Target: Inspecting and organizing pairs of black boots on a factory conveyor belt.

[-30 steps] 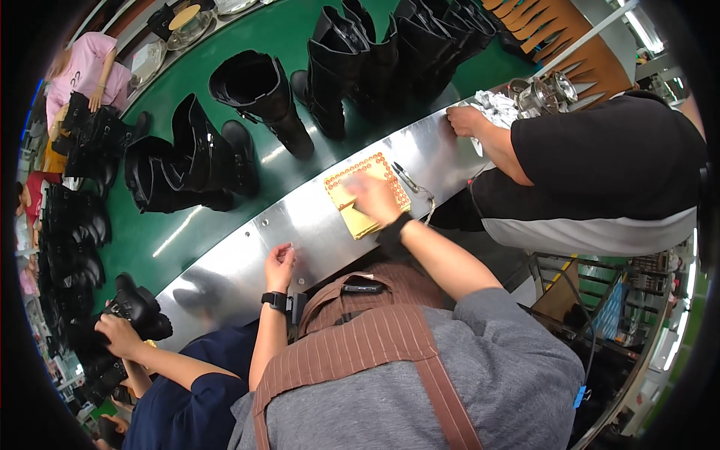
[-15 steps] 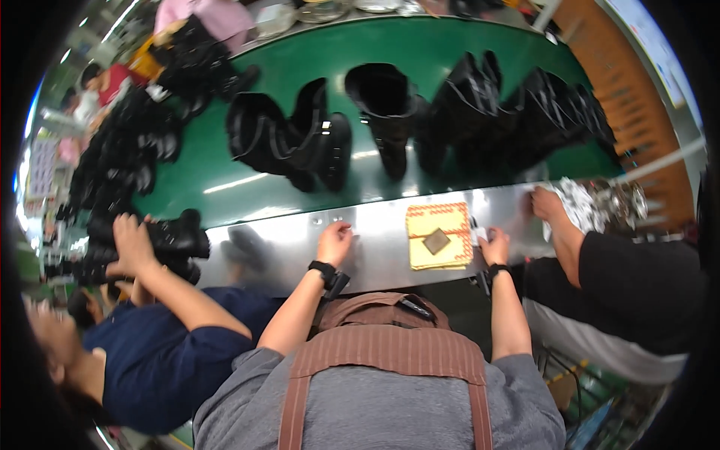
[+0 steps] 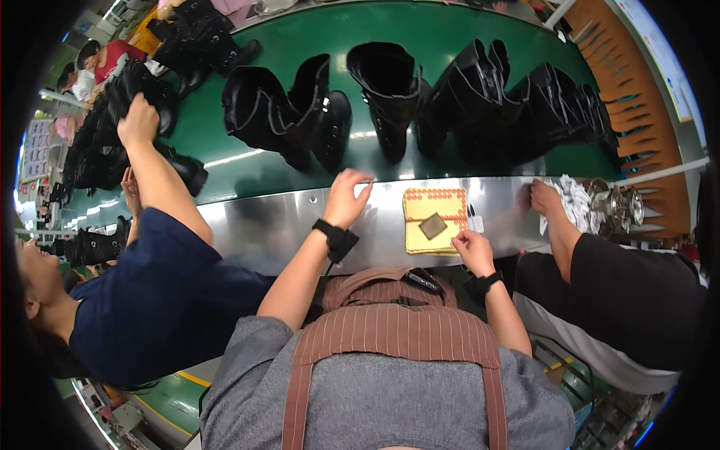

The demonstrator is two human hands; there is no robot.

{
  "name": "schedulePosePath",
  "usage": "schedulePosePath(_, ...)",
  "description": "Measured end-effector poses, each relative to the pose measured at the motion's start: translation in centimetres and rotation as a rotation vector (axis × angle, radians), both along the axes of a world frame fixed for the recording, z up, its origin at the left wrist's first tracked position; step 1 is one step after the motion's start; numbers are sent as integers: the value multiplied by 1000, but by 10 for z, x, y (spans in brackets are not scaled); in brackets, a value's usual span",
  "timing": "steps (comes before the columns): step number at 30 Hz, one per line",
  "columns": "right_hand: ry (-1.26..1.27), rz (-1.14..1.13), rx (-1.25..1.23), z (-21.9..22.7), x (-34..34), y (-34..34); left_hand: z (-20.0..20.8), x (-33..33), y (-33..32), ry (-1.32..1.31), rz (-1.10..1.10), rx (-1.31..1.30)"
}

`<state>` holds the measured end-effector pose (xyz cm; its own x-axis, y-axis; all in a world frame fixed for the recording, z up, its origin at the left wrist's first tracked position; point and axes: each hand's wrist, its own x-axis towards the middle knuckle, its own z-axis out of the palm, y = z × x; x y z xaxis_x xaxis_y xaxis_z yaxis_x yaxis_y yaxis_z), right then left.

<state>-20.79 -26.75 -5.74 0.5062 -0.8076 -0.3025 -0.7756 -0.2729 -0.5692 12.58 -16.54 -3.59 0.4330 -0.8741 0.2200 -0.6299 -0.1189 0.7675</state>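
On the metal table edge lies a stack of yellow sheets [image 3: 421, 239] with rows of small red round stickers. A brownish square block [image 3: 433, 226] rests on the stack. My right hand [image 3: 475, 253] is at the stack's lower right corner, thumb and fingers pinched together; what is between them is too small to make out. To the left of the stack, my left hand [image 3: 349, 199] is over the metal strip, thumb and forefinger apart, fingertips toward the green table. Beyond it stand black tall boots [image 3: 390, 97], several in a row, their tops open.
A co-worker's hand [image 3: 139, 121] at the left touches piled black boots [image 3: 86, 154]. Another person's hand [image 3: 546, 199] rests at the right beside crumpled white paper [image 3: 574, 202] and a metal bowl [image 3: 619, 206]. A dark pen-like item [image 3: 471, 212] lies right of the stack.
My left hand has moved forward and its fingers have spread. My right hand has shifted left, onto the sheets' corner. The left co-worker's arm has reached forward to the piled boots.
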Motion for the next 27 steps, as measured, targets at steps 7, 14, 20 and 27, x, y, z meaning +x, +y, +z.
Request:
schedulePosePath(7,-257,7,-23,51,38,-22,47,-23,-40,75,-13,157)
schedulePosePath(14,-659,29,-522,161,104,-93,126,-16,-77,-187,172,-364)
schedulePosePath(20,-378,77,-524,167,145,-127,138,-8,-102,-260,43,22)
schedulePosePath(27,-345,183,-488,148,139,-127,105,-11,-65,-440,289,-52)
